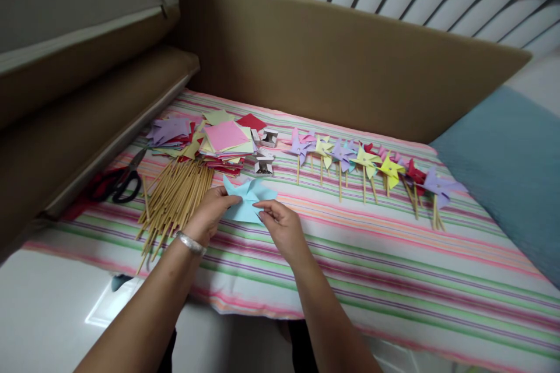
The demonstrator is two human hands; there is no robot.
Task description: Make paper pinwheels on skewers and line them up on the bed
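Observation:
Between my hands is a light blue paper pinwheel (250, 198), its corners partly curled in toward the middle. My left hand (215, 208) grips its left side, thumb on top of the paper. At the right edge, my right hand (280, 222) pinches with thumb and forefinger; a small dark tip shows at those fingers, too small to name. Just left of my left hand lies a heap of thin wooden sticks (175, 198). Two small open white boxes (264, 166) stand behind the blue paper, the nearer one with small dark bits inside.
Stacked coloured paper squares (226, 137) and cut purple sheets (170, 130) lie behind the sticks. Black-handled scissors (120, 182) rest at the left. Several finished pinwheels (366, 160) on sticks line the right side. A brown board (328, 58) stands upright along the back of the striped cloth (394, 262).

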